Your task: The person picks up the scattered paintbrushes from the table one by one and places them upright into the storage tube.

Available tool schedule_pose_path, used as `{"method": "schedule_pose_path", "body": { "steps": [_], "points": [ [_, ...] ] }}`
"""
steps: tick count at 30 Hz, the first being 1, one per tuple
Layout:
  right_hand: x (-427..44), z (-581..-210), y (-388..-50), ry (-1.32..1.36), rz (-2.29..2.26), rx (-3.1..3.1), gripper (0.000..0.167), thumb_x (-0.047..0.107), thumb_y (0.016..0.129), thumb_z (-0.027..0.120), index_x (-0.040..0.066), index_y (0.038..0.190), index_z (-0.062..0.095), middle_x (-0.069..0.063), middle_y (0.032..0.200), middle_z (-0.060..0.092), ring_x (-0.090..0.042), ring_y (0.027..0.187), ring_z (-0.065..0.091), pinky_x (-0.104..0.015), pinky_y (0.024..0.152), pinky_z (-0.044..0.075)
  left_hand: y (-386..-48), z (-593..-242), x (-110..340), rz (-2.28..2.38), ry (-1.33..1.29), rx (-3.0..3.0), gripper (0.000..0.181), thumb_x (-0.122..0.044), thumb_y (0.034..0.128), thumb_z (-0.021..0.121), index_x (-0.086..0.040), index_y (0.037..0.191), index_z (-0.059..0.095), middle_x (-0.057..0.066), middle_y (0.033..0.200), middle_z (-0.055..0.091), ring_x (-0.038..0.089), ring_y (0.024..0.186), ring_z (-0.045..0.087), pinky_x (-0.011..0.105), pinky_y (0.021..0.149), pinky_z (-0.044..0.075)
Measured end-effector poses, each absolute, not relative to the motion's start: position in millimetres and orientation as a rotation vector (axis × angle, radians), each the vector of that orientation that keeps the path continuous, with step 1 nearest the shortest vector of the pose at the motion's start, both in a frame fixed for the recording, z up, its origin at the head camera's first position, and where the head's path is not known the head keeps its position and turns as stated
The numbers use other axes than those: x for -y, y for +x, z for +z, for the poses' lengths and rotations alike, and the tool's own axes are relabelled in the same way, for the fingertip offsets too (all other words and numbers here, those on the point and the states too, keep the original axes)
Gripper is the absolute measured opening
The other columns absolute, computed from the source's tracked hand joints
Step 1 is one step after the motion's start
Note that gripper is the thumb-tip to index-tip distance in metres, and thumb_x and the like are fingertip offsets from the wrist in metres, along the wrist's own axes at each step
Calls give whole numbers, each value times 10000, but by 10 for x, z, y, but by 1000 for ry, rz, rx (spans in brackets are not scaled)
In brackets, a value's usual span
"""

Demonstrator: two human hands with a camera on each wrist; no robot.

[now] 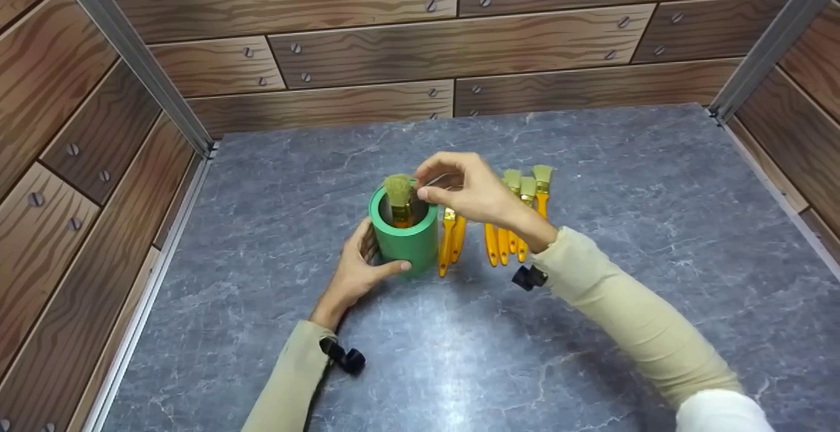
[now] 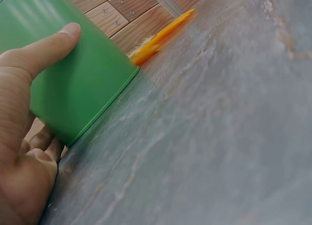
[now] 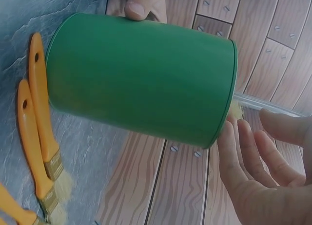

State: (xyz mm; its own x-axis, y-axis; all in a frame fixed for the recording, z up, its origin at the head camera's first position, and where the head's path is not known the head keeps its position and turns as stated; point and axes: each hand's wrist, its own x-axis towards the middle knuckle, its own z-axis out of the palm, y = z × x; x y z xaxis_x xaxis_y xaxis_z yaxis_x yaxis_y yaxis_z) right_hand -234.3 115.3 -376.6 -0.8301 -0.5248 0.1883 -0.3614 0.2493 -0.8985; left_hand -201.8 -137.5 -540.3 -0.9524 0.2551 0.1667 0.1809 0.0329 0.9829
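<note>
A green cylindrical can point(image 1: 408, 248) stands upright on the grey marbled table point(image 1: 275, 301). My left hand point(image 1: 357, 268) holds its side, with the thumb point(image 2: 68, 32) along the front and the fingers behind. One paintbrush point(image 1: 398, 190) stands in the can, bristles up, its handle mostly hidden inside. My right hand point(image 1: 476, 189) is at the can's rim beside those bristles. A gap shows between its thumb and fingers, and nothing is held there. In the right wrist view, its fingers point(image 3: 246, 147) are loosely bent near the can's mouth.
Two orange-handled paintbrushes point(image 3: 41, 108) lie on the table just right of the can. Several more paintbrushes point(image 1: 541, 189) lie farther right, partly under the right forearm. Wood-plank-patterned walls point(image 1: 367, 51) with metal corner posts point(image 1: 141, 58) enclose the table.
</note>
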Motion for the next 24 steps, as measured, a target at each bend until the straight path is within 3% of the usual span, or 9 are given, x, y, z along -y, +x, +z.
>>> {"method": "schedule_pose_path", "body": {
  "steps": [5,18,24],
  "points": [
    [-1259,-3767,-2355,-835,-1598,-2434,217,117,1019,748,66,1230,740,-109,1180,756,-246,1045,749,-364,939,639,-2025,-5405,1377,2091,483,-2231,1049,-166,802,973,-298,1652,372,-41,1636,491,197,1550,428,459,1309,341],
    [-1659,-3875,-2427,-654,-1595,-2503,241,66,993,760,8,1224,724,-181,1178,747,-307,1051,752,-285,868,644,-2031,-5386,1382,2092,465,-2237,1045,-153,803,971,-241,1657,374,-2,1645,484,227,1559,420,438,1312,338],
    [-1880,-3983,-2449,-580,-1531,-2578,251,85,993,767,10,1229,727,-181,1205,750,-318,1084,748,-280,909,639,-2026,-5412,1362,2127,508,-2193,1042,-116,814,957,-227,1663,362,6,1644,487,220,1553,427,420,1310,344]
  ]
}}
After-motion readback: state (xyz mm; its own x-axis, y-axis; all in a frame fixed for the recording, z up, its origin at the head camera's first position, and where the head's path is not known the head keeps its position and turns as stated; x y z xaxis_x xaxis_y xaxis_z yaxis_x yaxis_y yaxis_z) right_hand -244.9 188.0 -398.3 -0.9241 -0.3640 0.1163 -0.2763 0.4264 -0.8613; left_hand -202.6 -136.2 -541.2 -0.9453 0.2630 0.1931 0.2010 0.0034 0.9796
